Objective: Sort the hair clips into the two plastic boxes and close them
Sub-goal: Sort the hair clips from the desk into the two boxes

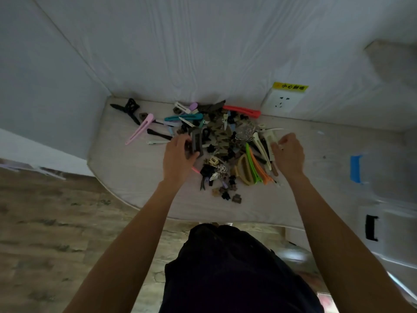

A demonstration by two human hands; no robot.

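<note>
The fingers [184,141] of the left hand [178,154] are curled around a dark grey rectangular claw clip [195,142], which is gripped at the left edge of the heap. The fingers [282,141] of the right hand [288,152] are bunched together and appear to pinch a small pale clip [275,145] (too small and blurred to be made out with certainty) at the right edge of the heap, beside a cream duckbill clip [259,143].

Between the two hands a pile of hair clips [225,143] is spread on the pale surface [135,177], close to the wall. Within it are seen a green clip [251,163] and an orange clip [259,168] lying side by side, a red clip [242,111] at the far edge, a teal clip [182,118], and a long pink clip [141,129] set apart to the left near a black claw clip [130,107].

A wall socket [282,101] with a yellow label is mounted behind the pile. At the right edge, clear plastic boxes [388,177] are blurred, one with a blue latch [356,168] and one with a black latch [371,227].
</note>
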